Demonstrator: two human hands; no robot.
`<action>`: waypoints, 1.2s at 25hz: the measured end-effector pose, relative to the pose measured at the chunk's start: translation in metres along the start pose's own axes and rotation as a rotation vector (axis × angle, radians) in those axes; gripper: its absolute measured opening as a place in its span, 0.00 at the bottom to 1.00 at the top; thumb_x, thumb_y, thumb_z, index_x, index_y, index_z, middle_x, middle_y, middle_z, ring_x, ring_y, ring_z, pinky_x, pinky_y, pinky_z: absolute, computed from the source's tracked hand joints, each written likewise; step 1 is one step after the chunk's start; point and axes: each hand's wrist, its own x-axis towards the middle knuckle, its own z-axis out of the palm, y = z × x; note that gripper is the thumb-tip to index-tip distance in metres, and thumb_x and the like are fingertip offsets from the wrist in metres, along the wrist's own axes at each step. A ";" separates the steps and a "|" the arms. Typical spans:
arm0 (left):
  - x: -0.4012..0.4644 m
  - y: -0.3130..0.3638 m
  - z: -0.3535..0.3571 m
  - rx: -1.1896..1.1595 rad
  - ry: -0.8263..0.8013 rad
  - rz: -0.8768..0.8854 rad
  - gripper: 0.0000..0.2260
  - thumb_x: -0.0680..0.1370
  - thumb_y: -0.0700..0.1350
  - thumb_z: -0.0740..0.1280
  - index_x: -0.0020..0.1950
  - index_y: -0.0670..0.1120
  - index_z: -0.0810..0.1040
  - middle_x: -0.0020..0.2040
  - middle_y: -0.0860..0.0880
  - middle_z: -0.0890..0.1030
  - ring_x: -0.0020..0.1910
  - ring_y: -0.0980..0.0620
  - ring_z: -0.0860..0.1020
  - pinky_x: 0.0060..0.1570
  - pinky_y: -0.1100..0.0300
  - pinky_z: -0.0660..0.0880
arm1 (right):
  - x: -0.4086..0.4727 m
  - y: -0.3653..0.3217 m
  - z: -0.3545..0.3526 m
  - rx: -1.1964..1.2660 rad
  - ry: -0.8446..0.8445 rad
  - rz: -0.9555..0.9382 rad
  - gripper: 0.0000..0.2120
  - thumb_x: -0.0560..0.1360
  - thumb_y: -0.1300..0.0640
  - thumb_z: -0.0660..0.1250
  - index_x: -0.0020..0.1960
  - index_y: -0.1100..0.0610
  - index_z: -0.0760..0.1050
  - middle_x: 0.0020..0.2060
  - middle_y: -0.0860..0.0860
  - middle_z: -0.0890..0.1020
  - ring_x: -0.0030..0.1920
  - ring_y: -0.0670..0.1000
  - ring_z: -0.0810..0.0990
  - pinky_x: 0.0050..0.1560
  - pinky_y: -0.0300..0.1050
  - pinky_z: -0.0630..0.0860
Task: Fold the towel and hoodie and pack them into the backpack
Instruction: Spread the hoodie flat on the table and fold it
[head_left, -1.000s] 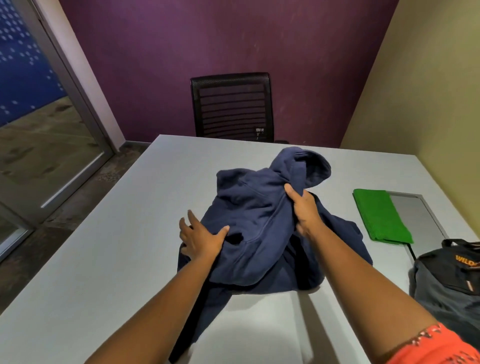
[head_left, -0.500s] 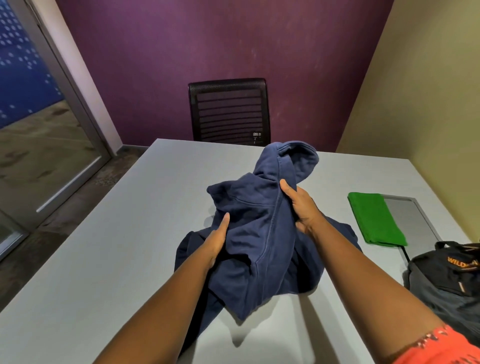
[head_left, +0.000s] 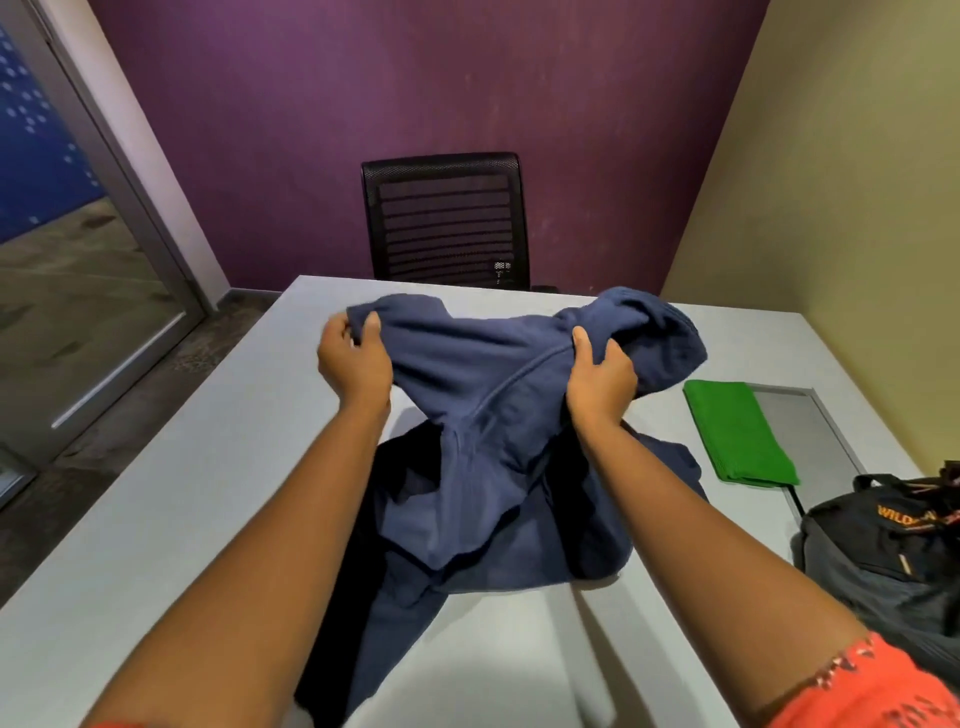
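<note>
A navy blue hoodie (head_left: 483, 467) hangs lifted above the grey table (head_left: 182, 509), its lower part still draped on the surface. My left hand (head_left: 353, 358) grips one shoulder of the hoodie at the upper left. My right hand (head_left: 597, 379) grips the fabric near the hood, which bulges to the right. A folded green towel (head_left: 737, 431) lies flat on the table to the right. The dark backpack (head_left: 893, 561) with orange lettering sits at the right edge, partly cut off by the frame.
A black mesh chair (head_left: 447, 223) stands behind the table's far edge against the purple wall. A grey inset panel (head_left: 810, 436) lies in the table beside the towel. A glass door is at the left.
Both hands have raised the hoodie off the table and spread apart. My left hand moved from the hoodie's lower middle up to its left shoulder.
</note>
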 end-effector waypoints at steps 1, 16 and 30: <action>0.012 0.012 0.000 -0.049 0.032 0.042 0.06 0.77 0.39 0.64 0.52 0.39 0.75 0.42 0.50 0.78 0.43 0.52 0.73 0.51 0.57 0.74 | 0.003 -0.007 0.009 0.073 -0.088 -0.013 0.16 0.79 0.51 0.60 0.57 0.63 0.75 0.49 0.55 0.80 0.49 0.54 0.76 0.52 0.49 0.72; 0.029 -0.122 -0.111 0.575 0.201 -0.642 0.38 0.74 0.57 0.67 0.74 0.40 0.55 0.73 0.35 0.59 0.70 0.36 0.62 0.68 0.44 0.59 | 0.020 0.091 -0.007 -1.252 -0.721 -0.075 0.56 0.62 0.35 0.73 0.77 0.46 0.41 0.76 0.57 0.41 0.76 0.63 0.43 0.68 0.71 0.51; 0.048 -0.116 -0.117 0.767 0.190 -0.322 0.15 0.78 0.43 0.63 0.64 0.42 0.75 0.65 0.36 0.72 0.62 0.35 0.72 0.63 0.47 0.68 | 0.104 0.038 0.004 -0.394 -0.263 0.097 0.17 0.72 0.69 0.62 0.61 0.67 0.71 0.58 0.65 0.76 0.58 0.63 0.76 0.55 0.51 0.74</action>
